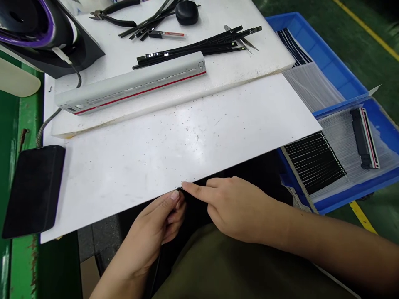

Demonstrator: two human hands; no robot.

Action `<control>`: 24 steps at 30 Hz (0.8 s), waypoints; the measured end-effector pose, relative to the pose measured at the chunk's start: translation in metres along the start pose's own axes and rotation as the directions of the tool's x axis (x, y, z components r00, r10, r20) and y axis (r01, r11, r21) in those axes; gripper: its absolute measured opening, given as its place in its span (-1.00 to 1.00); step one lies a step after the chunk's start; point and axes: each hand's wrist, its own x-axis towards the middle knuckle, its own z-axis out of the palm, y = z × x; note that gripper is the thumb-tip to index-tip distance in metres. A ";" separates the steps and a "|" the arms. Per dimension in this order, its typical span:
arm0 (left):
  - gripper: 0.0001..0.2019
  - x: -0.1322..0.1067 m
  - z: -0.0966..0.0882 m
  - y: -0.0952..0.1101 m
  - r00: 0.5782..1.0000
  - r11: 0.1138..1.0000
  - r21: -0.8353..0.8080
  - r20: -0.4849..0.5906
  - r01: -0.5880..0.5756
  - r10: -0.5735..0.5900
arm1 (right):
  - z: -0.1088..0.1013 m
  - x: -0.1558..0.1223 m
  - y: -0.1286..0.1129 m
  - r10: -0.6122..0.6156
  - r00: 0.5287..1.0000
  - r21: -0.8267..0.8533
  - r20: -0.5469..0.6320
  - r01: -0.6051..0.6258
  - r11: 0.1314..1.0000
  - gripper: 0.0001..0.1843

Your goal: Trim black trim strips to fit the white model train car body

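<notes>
Dark piece (180, 189) at the hands (163, 216), mostly hidden and too small for recognition.

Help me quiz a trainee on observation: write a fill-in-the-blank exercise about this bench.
1. The stripe along the long train car is ____.
2. The pliers have ____ handles.
3. The bins are coloured ____.
4. The right hand stretches out its ____ finger.

Missing words: red; black; blue; index.
</notes>
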 end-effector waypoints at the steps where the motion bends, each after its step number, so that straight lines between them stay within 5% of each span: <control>1: -0.56 0.000 0.000 0.000 1.000 1.000 0.003 0.001 0.002 -0.002 | -0.001 0.000 0.000 -0.008 1.000 0.003 -0.006 0.008 1.000 -0.32; 12: -0.56 -0.001 0.001 -0.001 1.000 0.999 0.030 -0.001 -0.018 0.018 | -0.001 0.000 0.003 -0.021 1.000 -0.008 0.006 0.021 1.000 -0.34; 24: -0.57 0.000 0.001 0.000 1.000 0.999 0.027 0.008 -0.026 0.026 | 0.010 -0.003 -0.001 0.022 0.999 -0.196 -0.039 -0.029 0.980 -0.27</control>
